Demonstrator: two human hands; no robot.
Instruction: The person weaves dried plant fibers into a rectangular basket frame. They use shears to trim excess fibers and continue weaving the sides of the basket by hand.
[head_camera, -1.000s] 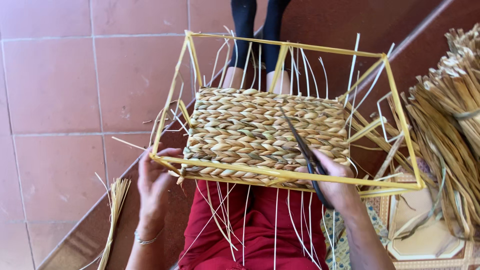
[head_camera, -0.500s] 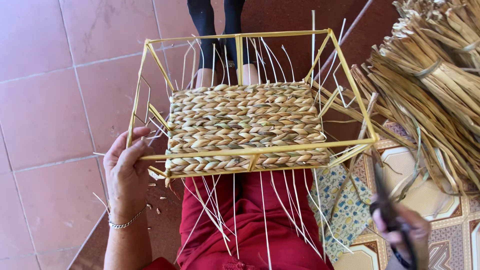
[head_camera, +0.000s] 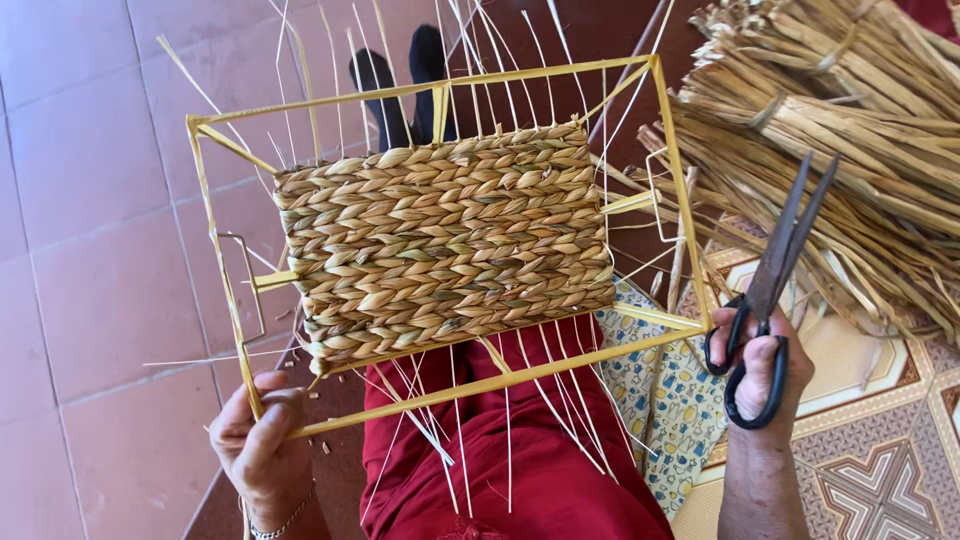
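Note:
A yellow wire frame rests over my lap, with a panel of braided straw weaving stretched across it and thin pale strands sticking out above and below. My left hand grips the frame's near left corner. Off the frame's right side, my right hand holds black scissors by their handles, blades pointing up and away, slightly apart. My red trousers show under the frame, and my dark-socked feet beyond it.
Bundles of dried straw lie piled at the upper right. A blue-patterned cloth lies beside my right leg on a patterned mat. Pink floor tiles spread to the left. A small wire handle hangs on the frame's left side.
My right hand has left the frame and swung out to the right, lifting the scissors upright. The frame has tilted and shifted left; my left hand stays on its near left corner.

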